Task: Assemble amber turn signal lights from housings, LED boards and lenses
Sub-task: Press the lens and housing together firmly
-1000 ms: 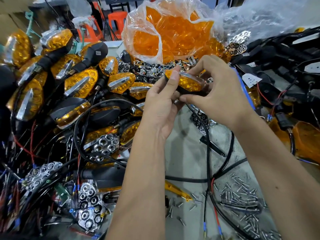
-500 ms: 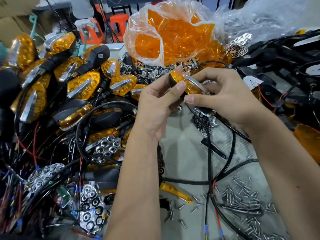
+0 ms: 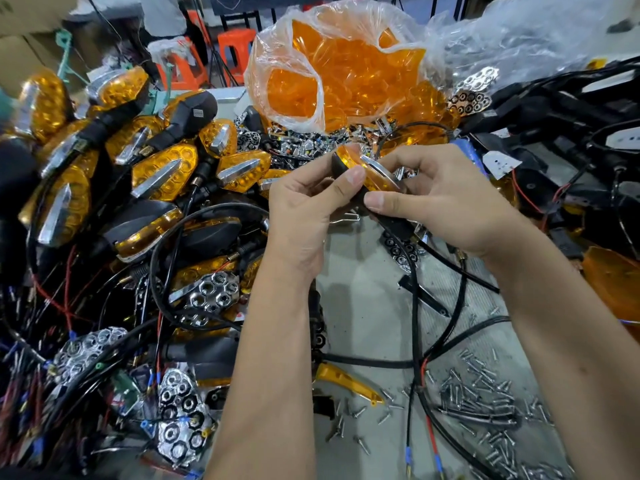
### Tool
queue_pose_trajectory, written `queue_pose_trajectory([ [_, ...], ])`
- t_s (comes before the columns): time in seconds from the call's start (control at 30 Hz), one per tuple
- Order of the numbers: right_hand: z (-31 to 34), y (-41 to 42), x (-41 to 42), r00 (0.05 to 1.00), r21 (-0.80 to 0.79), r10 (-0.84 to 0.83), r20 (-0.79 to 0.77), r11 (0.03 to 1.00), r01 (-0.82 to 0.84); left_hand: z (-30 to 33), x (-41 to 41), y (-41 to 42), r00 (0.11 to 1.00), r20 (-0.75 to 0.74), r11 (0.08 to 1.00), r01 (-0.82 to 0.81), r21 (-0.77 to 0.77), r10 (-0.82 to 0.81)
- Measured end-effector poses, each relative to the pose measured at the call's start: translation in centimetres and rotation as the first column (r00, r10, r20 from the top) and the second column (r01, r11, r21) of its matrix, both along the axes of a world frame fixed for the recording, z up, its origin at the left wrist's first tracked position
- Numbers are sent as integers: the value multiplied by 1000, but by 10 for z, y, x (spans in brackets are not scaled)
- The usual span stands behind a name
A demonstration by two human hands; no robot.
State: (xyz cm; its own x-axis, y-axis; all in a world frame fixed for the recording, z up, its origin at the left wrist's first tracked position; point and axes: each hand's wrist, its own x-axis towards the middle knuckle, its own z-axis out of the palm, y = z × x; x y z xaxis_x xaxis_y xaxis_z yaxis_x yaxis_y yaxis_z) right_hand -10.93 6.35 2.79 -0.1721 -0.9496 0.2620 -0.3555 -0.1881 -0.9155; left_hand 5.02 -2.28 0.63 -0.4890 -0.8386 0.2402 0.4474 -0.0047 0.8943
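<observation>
Both hands clamp one turn signal light [image 3: 367, 173]: left hand [image 3: 304, 206] pinching its amber lens, right hand [image 3: 446, 202] gripping the stem.

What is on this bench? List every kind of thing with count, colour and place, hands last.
turn signal in hand: one, amber lens on black housing, held up at centre.
finished turn signals: many, amber with chrome fins, piled at left.
bag of lenses: one clear plastic bag, full of amber lenses, back centre.
reflector plates: several, chrome honeycomb, scattered at lower left and centre.
screws: many, silver, loose at lower right.
cables: many, black with red leads, across the bench.
stools: at least two, orange, behind the bench.
left hand: pinches the turn signal's near edge.
right hand: grips its stalk end.
</observation>
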Motion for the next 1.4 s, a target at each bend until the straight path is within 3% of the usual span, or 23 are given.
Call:
queue_pose_trajectory([
  [0.1,3,-1,1,1000,-61,6,-2,998,-6,3,3,-1,1000,-11,1000,14,-7,-14],
  [0.2,1,-5,3,984,-99,-140,-107,987,129,7,-6,3,999,-33,996,42,78,-39],
  [0.3,-4,-12,14,887,-252,-332,-320,933,258,10,-23,7,997,27,973,-82,214,78],
  [0.4,-10,-17,18,829,-282,-361,-428,924,257,9,-30,11,974,129,949,-212,232,187],
  [0.47,-12,-17,14,911,-163,-245,-333,966,200,4,-28,9,962,182,948,-241,210,205],
  [0.53,-11,-16,15,989,-9,-135,-64,991,135,0,-22,4,964,184,961,-222,164,191],
  [0.6,-10,-16,16,984,110,-129,125,987,116,0,-19,1,984,92,968,-170,184,155],
  [0.63,-10,-17,15,982,126,-131,137,985,114,1,-18,1,990,34,963,-143,228,139],
  [0.73,-8,-16,13,990,57,-132,48,990,129,1,-18,1,993,-84,943,-55,327,87],
  [0.97,-3,-9,18,964,-216,-223,-147,958,188,5,-12,4,983,-186,961,61,272,-9],
  [1.13,-7,-10,21,959,-286,-243,-144,938,195,8,-11,7,974,-227,950,79,303,-8],
  [1.3,-16,-16,17,939,-267,-254,-231,945,190,3,-18,13,988,-137,932,-13,362,67],
  [1.4,-17,-14,13,942,-188,-184,-282,973,134,6,-25,14,977,9,910,-200,363,211],
])
